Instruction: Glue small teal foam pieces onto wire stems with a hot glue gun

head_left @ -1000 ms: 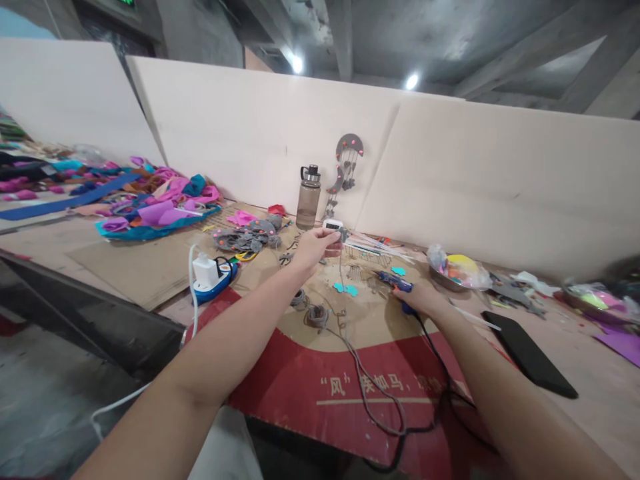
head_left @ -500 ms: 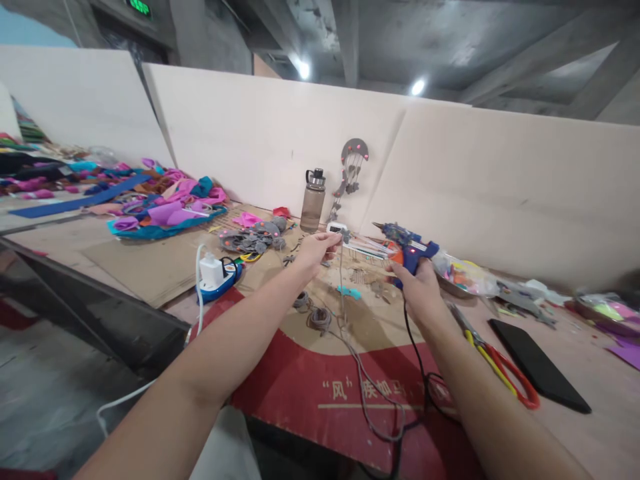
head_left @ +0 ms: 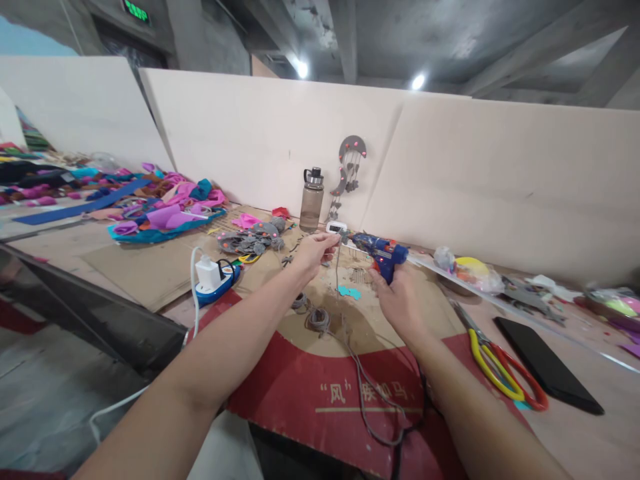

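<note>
My left hand (head_left: 317, 252) pinches a small grey felt piece (head_left: 345, 236), with a grey cord (head_left: 337, 263) hanging down from it. In my right hand (head_left: 400, 293) is a blue hot glue gun (head_left: 384, 252), its nozzle pointing left at the felt piece. Whether the tip touches the felt I cannot tell. Below the hands, a turquoise cut-out piece (head_left: 349, 292) lies on the cardboard. Coils of grey cord (head_left: 319, 320) rest nearer me, and a loose length trails over the red part of the board.
Scissors (head_left: 493, 367) and a black phone (head_left: 547, 363) lie at right. A water bottle (head_left: 311, 200) stands at the back, beside a grey moon-shaped hanging (head_left: 353, 148) on the partition. At left are a power strip (head_left: 217, 283), grey felt pieces (head_left: 253, 239) and colourful scraps (head_left: 170, 215).
My right hand has brought the glue gun leftward, so its nozzle is now at the grey felt piece. My left hand holds nearly the same place.
</note>
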Motion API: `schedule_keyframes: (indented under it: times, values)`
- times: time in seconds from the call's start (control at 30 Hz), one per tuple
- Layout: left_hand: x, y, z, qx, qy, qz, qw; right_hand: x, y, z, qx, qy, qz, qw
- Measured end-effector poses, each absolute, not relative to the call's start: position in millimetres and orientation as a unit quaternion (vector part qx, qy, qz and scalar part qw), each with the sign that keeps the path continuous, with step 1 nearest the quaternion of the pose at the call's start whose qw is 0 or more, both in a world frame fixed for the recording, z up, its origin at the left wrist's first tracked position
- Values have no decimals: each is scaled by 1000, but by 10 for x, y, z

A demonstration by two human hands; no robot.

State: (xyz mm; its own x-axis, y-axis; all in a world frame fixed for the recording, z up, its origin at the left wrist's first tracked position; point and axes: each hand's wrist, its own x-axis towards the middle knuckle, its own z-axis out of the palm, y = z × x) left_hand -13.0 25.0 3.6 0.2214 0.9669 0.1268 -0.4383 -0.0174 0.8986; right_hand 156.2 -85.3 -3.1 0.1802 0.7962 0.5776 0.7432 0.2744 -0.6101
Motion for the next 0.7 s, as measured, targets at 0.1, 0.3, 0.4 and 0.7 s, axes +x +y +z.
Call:
schedule_keyframes:
  times: [0.1, 0.3, 0.4, 0.7]
  values:
    - [-125, 229, 45, 465, 281, 552, 633, 1528, -882, 13, -609, -638, 26, 471]
    - [-114, 188, 62, 487, 285, 557, 609, 1514, -881, 27, -630, -628, 28, 455]
    - [-114, 184, 65, 491, 285, 554, 609, 1523, -883, 14, -630, -631, 21, 452]
    - [-123, 156, 98, 486, 286, 549, 617, 1513, -911, 25, -635, -634, 19, 442]
